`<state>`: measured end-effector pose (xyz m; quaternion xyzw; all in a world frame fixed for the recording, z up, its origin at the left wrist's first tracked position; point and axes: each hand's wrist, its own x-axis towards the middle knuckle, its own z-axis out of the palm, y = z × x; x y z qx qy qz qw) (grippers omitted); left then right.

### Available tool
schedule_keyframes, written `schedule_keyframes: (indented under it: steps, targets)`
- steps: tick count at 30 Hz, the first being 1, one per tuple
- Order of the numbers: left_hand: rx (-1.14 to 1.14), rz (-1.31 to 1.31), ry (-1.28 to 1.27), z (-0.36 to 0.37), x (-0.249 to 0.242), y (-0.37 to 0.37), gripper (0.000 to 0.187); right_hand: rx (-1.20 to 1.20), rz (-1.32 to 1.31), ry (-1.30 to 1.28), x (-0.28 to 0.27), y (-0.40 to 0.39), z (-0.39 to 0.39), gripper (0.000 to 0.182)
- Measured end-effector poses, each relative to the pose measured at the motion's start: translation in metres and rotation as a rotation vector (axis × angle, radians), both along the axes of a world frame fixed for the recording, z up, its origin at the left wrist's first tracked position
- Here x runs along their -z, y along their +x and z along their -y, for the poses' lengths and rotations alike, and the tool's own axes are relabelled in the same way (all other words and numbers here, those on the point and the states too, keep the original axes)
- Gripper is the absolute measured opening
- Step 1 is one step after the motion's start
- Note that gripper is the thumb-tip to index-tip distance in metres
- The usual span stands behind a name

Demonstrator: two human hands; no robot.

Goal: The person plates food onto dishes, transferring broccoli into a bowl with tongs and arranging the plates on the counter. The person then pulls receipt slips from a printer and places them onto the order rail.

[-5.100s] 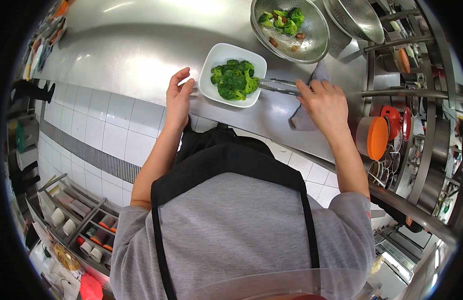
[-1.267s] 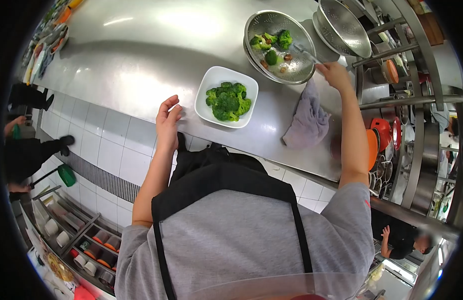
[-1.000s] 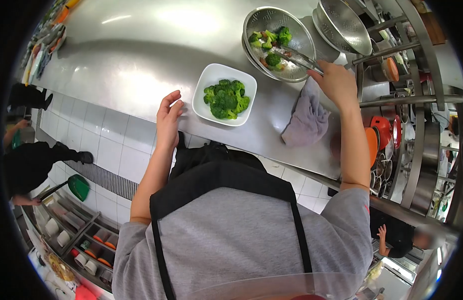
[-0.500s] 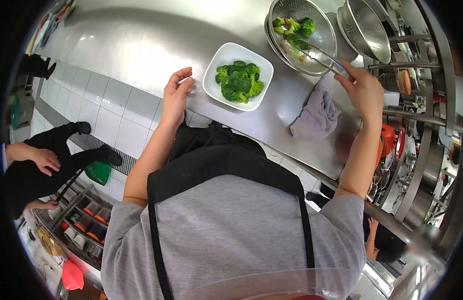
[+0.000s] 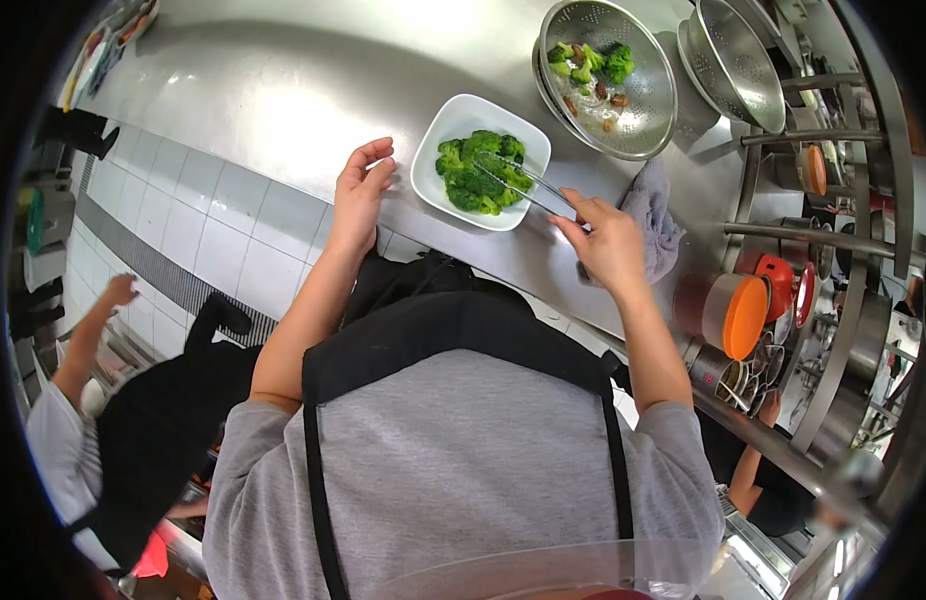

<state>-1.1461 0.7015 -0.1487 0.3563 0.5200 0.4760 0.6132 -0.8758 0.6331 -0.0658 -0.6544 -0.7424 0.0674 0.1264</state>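
Observation:
In my right hand (image 5: 611,243) is a pair of metal tongs (image 5: 550,189), held near their closed end. Their tips reach into a white square bowl (image 5: 424,172) and overlap the green broccoli florets (image 5: 473,188) heaped in it. My left hand (image 5: 360,200) hovers beside the bowl's left side, fingers loosely bent and apart, holding nothing. Beyond my right hand, a metal colander (image 5: 660,95) holds several broccoli pieces (image 5: 617,62) and some small brown bits. A crumpled grey-purple cloth (image 5: 658,222) lies just right of my right hand.
The steel counter (image 5: 313,105) spreads under the bowl and colander. A second colander (image 5: 740,70) stands at the back right, near metal shelf rails (image 5: 803,236). An orange-rimmed container (image 5: 745,316) sits at the right. A co-worker (image 5: 163,420) in a black apron is at the left.
My right hand and the tongs have moved left from the colander to the bowl. Less broccoli shows in the colander. The co-worker at the left has come closer.

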Motion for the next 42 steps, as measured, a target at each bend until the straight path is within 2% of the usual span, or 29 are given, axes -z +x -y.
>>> schedule_keyframes:
  steps: [2,4,11,14,16,19,21,23,25,28,32,35,37,38,40,42]
  targets:
    - [-0.007,0.0,-0.001,0.0,-0.001,-0.001,0.03,-0.004,-0.062,-0.071,-0.009,0.003,-0.003,0.032]
    - [-0.008,0.0,-0.001,0.002,0.0,-0.001,0.03,-0.023,0.06,-0.149,-0.013,0.005,-0.006,0.032]
    - [0.01,-0.012,0.009,0.004,0.002,-0.002,0.03,-0.014,0.038,-0.109,-0.011,0.001,-0.013,0.033]
    - [-0.014,-0.027,-0.012,0.006,0.001,-0.005,0.031,-0.065,0.004,0.022,-0.032,0.002,-0.007,0.035]
    - [0.014,-0.003,-0.012,0.009,-0.001,-0.005,0.031,0.0,0.082,-0.136,-0.049,0.0,0.0,0.037]
    - [0.04,0.025,-0.006,0.007,-0.005,-0.002,0.031,0.035,0.059,-0.035,-0.062,0.011,-0.005,0.039]
    - [0.023,0.043,-0.016,0.008,-0.006,0.004,0.032,0.244,0.12,0.068,-0.082,0.03,-0.03,0.04]
    - [0.044,0.045,0.003,0.006,-0.005,0.006,0.032,0.356,0.319,-0.001,-0.092,0.063,-0.063,0.041]
    - [0.052,0.043,0.016,0.006,-0.005,0.005,0.032,0.383,0.386,-0.011,-0.075,0.109,-0.094,0.042]
    - [0.017,0.057,0.029,0.008,-0.003,0.0,0.031,0.345,0.425,-0.138,-0.081,0.115,-0.121,0.04]
    - [0.037,-0.008,0.011,0.012,0.002,-0.01,0.031,0.313,0.526,-0.082,-0.093,0.076,-0.131,0.036]
    - [0.031,-0.01,-0.011,0.016,0.003,-0.011,0.031,0.24,0.663,-0.028,-0.104,0.056,-0.149,0.03]
    - [0.038,-0.017,-0.025,0.016,0.002,-0.01,0.031,0.153,0.861,-0.111,-0.11,0.049,-0.176,0.024]
    - [0.055,-0.019,-0.016,0.016,0.002,-0.009,0.031,0.152,0.862,-0.113,-0.107,0.048,-0.19,0.024]
    - [0.069,-0.02,-0.012,0.016,-0.001,-0.006,0.031,0.005,1.098,-0.236,-0.102,0.041,-0.208,0.022]
    - [0.031,0.044,-0.006,0.016,-0.006,-0.005,0.032,-0.068,1.143,-0.212,-0.101,0.037,-0.201,0.02]
